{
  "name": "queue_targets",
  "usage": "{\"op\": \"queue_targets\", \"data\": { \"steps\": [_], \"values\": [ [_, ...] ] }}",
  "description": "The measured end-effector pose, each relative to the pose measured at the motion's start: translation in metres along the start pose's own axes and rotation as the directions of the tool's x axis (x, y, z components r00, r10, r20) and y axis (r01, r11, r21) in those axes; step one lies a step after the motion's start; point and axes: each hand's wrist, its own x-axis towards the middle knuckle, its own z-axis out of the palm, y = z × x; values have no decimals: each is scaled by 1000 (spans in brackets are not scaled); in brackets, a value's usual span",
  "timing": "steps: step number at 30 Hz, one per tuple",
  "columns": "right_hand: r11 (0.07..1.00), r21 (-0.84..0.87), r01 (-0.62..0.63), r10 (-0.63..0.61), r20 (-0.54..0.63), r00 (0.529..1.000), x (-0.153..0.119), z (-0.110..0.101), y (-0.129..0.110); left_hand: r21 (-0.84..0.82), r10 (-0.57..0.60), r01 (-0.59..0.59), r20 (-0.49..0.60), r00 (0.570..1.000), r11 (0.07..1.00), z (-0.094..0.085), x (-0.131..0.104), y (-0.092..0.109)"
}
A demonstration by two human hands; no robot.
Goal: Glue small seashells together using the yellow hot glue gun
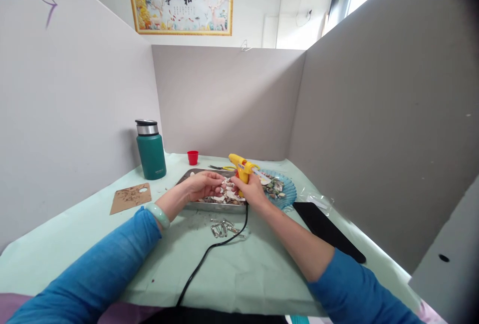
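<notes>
1. Yellow hot-glue gun [242, 165] with a translucent glue stick [262, 175] in its rear: it is raised above the right end of the tray, its nozzle towards the far left corner of the bench.
2. Right hand [254, 192]: wrapped around the gun's handle.
3. Left hand [205, 186]: over the tray's middle, fingertips drawn together near the gun's handle; whether they pinch something small, I cannot tell.
4. Rectangular silver metal tray [215, 208], under both hands: it holds many small white and brown shell-like pieces [231, 197].
5. Scalloped, translucent blue plate [291, 192], just beside the tray's right end: it bears a heap of mixed shell-like pieces [276, 187].
6. Small pile of silvery metal clips [223, 228], between the tray's near edge and the bench's near edge; a black cord [204, 255] runs beside it from the gun to that near edge.
7. Yellow-handled scissors [227, 168], beyond the tray's far edge; a small red cup [192, 158] stands close to the bench's far edge.
8. Green bottle with a black-and-steel top [150, 154], upright near the far left corner; a flat brown card [130, 198] lies near the left edge.
9. Long flat black strip [329, 232] and crinkled clear plastic [318, 200], by the right edge of the bench [262, 274], which has a pale green covering.
</notes>
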Motion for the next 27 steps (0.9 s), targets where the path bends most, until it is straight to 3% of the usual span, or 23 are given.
{"op": "queue_targets", "data": {
  "steps": [4,9,14,18,22,27],
  "values": [
    [999,33,1,-1,25,1000,-2,3,-1,1,-2,2,34,999,1000,6,-2,-2],
    [997,75,-9,6,39,999,0,3,6,46,14,-13,-27,1000,999,9,-4,-3],
    [997,82,-12,11,19,1000,0,4,7,217,102,-90,-46,994,972,13,-4,-5],
    [999,50,-8,7,20,1000,-1,3,6,359,205,-138,-156,966,923,13,-1,-7],
    [999,34,-17,18,-9,1000,-1,3,7,592,286,-90,-245,926,801,1,1,-2],
    [1000,18,-14,14,-18,1000,-2,2,9,789,124,62,-173,977,612,-17,-5,11]
  ]
}}
